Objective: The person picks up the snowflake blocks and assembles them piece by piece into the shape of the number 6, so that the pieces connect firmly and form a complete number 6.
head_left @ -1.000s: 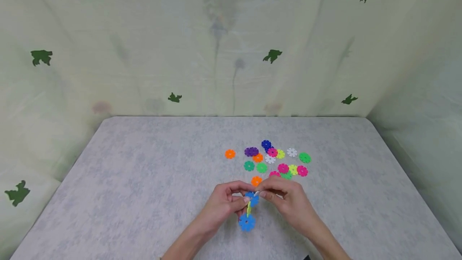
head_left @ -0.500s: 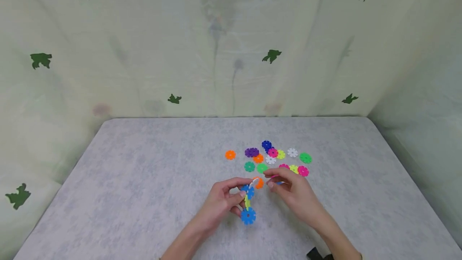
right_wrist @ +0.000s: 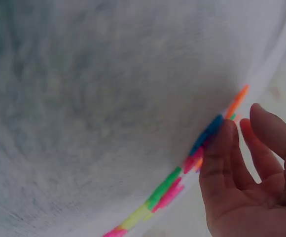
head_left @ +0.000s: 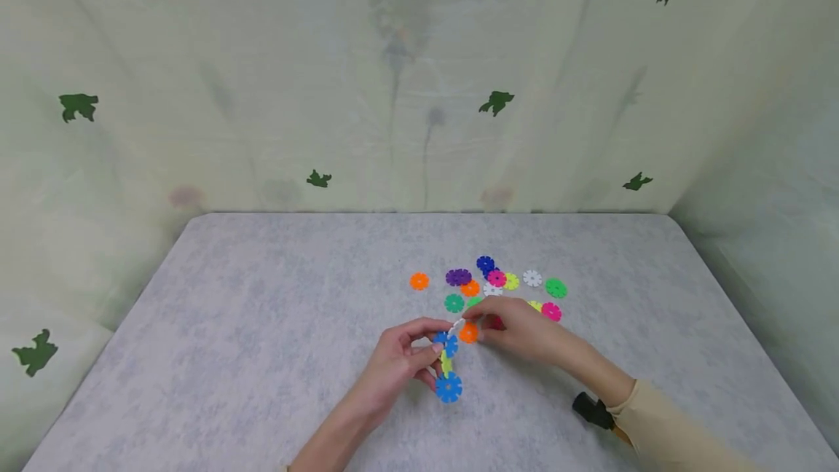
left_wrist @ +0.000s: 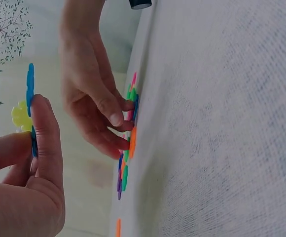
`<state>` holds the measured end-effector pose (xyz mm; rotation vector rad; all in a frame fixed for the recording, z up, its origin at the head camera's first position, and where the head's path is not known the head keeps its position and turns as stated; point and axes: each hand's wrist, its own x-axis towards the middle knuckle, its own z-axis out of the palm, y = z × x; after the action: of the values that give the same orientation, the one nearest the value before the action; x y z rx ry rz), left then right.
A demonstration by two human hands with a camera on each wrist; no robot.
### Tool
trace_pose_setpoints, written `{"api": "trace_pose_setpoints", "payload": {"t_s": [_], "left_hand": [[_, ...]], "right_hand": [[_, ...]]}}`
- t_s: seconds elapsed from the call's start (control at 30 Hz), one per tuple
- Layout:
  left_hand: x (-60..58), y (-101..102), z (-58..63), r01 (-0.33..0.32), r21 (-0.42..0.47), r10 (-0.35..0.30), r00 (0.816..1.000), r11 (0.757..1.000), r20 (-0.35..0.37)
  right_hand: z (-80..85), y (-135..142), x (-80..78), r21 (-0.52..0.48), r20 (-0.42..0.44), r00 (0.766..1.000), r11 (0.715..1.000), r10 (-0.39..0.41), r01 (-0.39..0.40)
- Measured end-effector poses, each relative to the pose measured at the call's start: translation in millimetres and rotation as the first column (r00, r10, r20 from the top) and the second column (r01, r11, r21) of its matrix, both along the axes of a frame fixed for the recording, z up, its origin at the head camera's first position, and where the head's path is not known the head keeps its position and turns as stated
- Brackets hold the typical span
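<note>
My left hand (head_left: pixel 401 359) pinches a short chain of slotted plastic discs between thumb and fingers, above the table. The chain has a blue disc (head_left: pixel 448 388) at its lower end, a yellow disc (head_left: pixel 446 363) edge-on, a second blue disc (head_left: pixel 448 344) under the thumb, and a white disc (head_left: pixel 457 327) at the top. My right hand (head_left: pixel 521 328) is down at the loose discs, beside an orange disc (head_left: pixel 468 333). In the right wrist view its thumb stands apart from the fingers, and a blue disc (right_wrist: pixel 209 133) lies by the fingertips. Whether they touch it is unclear.
Loose discs lie scattered behind the hands, among them a green disc (head_left: pixel 556 288), a pink disc (head_left: pixel 551 312), a purple disc (head_left: pixel 458 277) and a lone orange disc (head_left: pixel 419 281). A black device (head_left: pixel 592 410) sits at my right wrist. Fabric (head_left: pixel 419 130) hangs behind the table.
My right hand has left the chain's white disc and moved out to the loose discs, lowering over them. The left hand has shifted slightly up and left with the chain.
</note>
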<state>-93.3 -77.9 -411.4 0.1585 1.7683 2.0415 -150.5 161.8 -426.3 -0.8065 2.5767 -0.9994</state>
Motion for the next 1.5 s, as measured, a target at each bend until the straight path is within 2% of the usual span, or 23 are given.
{"api": "trace_pose_setpoints", "payload": {"t_s": [0.23, 0.4, 0.53, 0.6, 0.73, 0.83, 0.9, 1.0, 1.13, 1.23, 1.4, 1.5], "left_hand": [[-0.4, -0.2, -0.8, -0.007, 0.013, 0.007, 1.000, 1.000, 0.001], [-1.1, -0.8, -0.6, -0.007, -0.002, 0.007, 1.000, 1.000, 0.009], [-2.0, -1.4, -0.4, -0.013, -0.011, 0.013, 1.000, 1.000, 0.019], [-2.5, -1.5, -0.4, -0.013, -0.011, 0.013, 1.000, 1.000, 0.023], [-2.7, -1.8, 0.0, -0.015, -0.008, 0.015, 0.999, 1.000, 0.037], [-2.6, -2.0, 0.8, -0.018, -0.004, 0.018, 0.999, 1.000, 0.044], [-2.6, -2.0, 1.2, -0.017, -0.004, 0.017, 0.999, 1.000, 0.043], [-2.1, -1.9, 1.8, -0.020, -0.008, 0.020, 0.999, 1.000, 0.040], [-1.9, -1.5, 2.4, -0.023, -0.022, 0.024, 0.999, 0.999, 0.038], [-1.6, -0.8, 3.2, -0.017, -0.037, 0.019, 0.999, 0.999, 0.042], [0.2, 0.7, 5.3, -0.005, -0.053, 0.006, 1.000, 0.999, 0.027], [1.6, 1.6, 6.8, 0.004, -0.062, -0.003, 1.000, 0.998, 0.016]], "right_hand": [[-7.3, -6.7, -11.0, 0.080, 0.010, 0.999, 0.996, 0.045, -0.046], [-5.2, -11.3, -10.5, 0.092, 0.010, 1.000, 0.995, 0.028, -0.029], [-2.2, -13.3, -6.3, 0.091, -0.028, 1.000, 0.996, -0.010, 0.013], [-0.6, -12.1, -2.8, 0.078, -0.045, 0.998, 0.996, -0.037, 0.040], [3.7, -6.7, 5.3, -0.026, -0.033, 0.997, 0.997, -0.067, 0.066], [7.9, -3.8, 13.1, -0.107, -0.020, 0.995, 0.989, -0.100, 0.097], [11.2, -3.2, 20.3, -0.151, 0.000, 0.989, 0.978, -0.149, 0.147], [17.5, -4.9, 32.6, -0.231, 0.098, 0.965, 0.938, -0.242, 0.259], [26.8, -9.8, 47.4, -0.350, 0.279, 0.896, 0.832, -0.346, 0.430], [31.8, -12.6, 55.2, -0.403, 0.337, 0.856, 0.761, -0.392, 0.508], [35.1, -15.8, 63.0, -0.476, 0.329, 0.844, 0.698, -0.423, 0.535], [36.2, -19.0, 65.7, -0.507, 0.330, 0.840, 0.669, -0.431, 0.543]]}}
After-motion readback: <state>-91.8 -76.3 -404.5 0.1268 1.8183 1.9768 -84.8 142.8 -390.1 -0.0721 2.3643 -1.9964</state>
